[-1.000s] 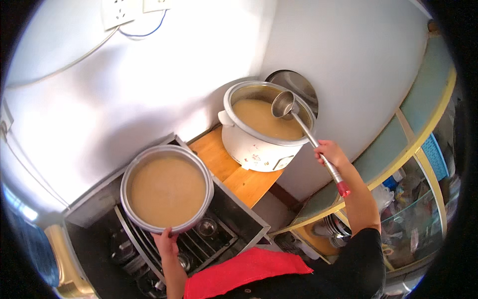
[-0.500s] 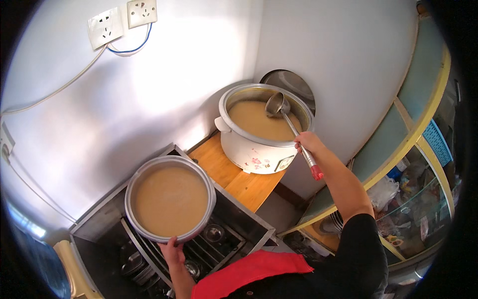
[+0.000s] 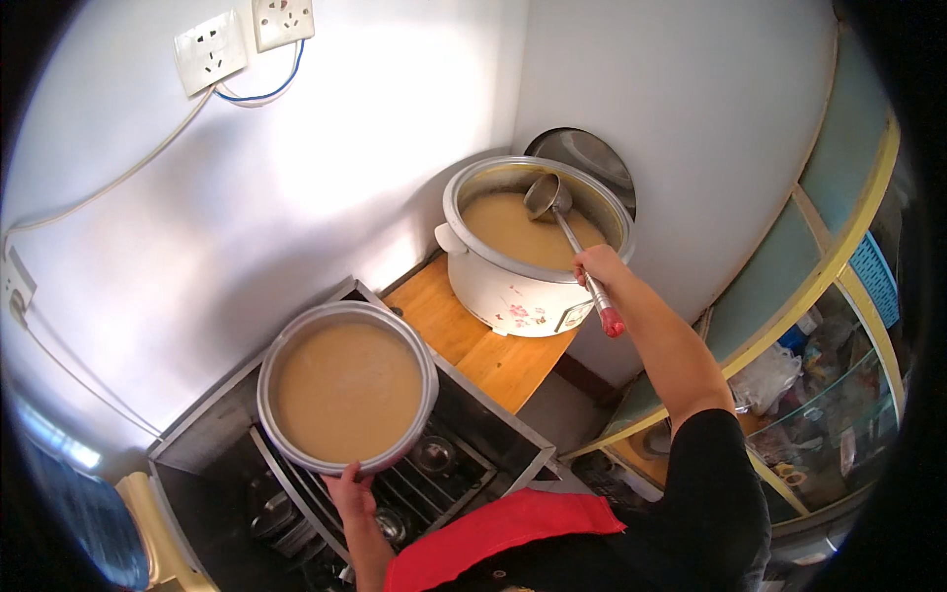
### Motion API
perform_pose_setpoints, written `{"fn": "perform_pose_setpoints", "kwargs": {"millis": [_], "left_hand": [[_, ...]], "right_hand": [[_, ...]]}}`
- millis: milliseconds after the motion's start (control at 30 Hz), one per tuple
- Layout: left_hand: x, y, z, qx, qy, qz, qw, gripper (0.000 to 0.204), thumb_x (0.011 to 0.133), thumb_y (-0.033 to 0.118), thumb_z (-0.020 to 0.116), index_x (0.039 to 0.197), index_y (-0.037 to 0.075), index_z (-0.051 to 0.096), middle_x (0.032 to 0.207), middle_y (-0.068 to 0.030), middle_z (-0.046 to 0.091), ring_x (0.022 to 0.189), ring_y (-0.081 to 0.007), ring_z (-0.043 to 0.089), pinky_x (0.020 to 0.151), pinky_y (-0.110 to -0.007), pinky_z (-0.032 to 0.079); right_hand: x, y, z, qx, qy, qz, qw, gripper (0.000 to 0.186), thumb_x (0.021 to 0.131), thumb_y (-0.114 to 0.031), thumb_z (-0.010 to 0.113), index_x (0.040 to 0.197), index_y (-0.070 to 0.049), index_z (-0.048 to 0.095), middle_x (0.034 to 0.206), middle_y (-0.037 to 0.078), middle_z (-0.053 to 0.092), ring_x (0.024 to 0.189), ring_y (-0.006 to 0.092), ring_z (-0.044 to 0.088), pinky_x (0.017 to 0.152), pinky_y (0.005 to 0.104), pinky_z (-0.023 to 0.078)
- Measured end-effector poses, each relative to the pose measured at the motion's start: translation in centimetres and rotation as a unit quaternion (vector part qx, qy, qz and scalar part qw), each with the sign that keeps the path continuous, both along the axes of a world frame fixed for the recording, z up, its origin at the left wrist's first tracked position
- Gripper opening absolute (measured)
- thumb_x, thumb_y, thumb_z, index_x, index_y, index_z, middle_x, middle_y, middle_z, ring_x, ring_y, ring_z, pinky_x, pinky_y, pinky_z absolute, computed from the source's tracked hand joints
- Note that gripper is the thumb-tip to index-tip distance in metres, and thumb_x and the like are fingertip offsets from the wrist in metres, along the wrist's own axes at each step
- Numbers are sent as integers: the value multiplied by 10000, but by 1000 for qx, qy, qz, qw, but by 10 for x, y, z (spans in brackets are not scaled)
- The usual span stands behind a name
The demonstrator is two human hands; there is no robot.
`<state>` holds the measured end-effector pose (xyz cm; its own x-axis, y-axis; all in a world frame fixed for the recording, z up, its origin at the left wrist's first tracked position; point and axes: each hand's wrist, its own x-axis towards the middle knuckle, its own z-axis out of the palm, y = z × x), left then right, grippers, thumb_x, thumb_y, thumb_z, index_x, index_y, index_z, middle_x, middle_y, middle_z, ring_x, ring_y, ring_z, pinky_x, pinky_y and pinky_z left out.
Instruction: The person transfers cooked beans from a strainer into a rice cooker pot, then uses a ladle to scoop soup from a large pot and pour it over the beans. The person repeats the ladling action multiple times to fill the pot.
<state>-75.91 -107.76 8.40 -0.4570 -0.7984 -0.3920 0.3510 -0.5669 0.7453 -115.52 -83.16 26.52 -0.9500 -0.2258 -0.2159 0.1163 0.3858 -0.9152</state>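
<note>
My right hand point(image 3: 598, 264) is closed around the handle of a long metal ladle point(image 3: 567, 229) with a red-wrapped end. The ladle's bowl is tilted just over the light brown liquid point(image 3: 508, 237) in a large white rice cooker point(image 3: 483, 286) with a flower print; whether it touches the liquid I cannot tell. At the near rim of a round metal pot point(image 3: 268, 405), my left hand point(image 3: 353, 487) grips the edge, thumb on top and fingers underneath. The pot is nearly full of similar brown liquid point(image 3: 347, 390) and sits over the stove, slightly left of the cooker.
The cooker stands on a wooden board point(image 3: 473, 360) beside the metal-framed gas stove point(image 3: 483, 474). A round metal lid point(image 3: 587, 158) leans on the wall behind. Wall sockets point(image 3: 210, 54) with cables are at upper left. A yellow-framed glass cabinet point(image 3: 789, 345) rises on the right.
The ladle has tipped a little and its handle end has shifted left and up with my right hand. My left hand keeps its grip on the pot. The whole view has shifted slightly.
</note>
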Motion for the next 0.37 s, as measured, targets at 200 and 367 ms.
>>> {"fn": "perform_pose_setpoints", "kwargs": {"millis": [200, 367], "left_hand": [[0, 1, -3, 0, 18, -2, 1000, 661, 663, -79, 464, 1224, 158, 208, 1143, -102, 387, 964, -270, 469, 678, -392, 476], [0, 0, -3, -12, 11, 7, 1000, 624, 668, -54, 476, 1205, 140, 227, 1123, -86, 413, 937, -263, 492, 698, -407, 473]], "right_hand": [[-1, -14, -5, -60, -25, -2, 998, 98, 677, -45, 491, 611, 26, 502, 517, 100, 484, 404, 181, 475, 373, 296, 402], [9, -32, 1, -50, -43, 5, 998, 85, 685, -49, 501, 649, 29, 507, 539, 106, 492, 413, 188, 482, 378, 297, 412]]}}
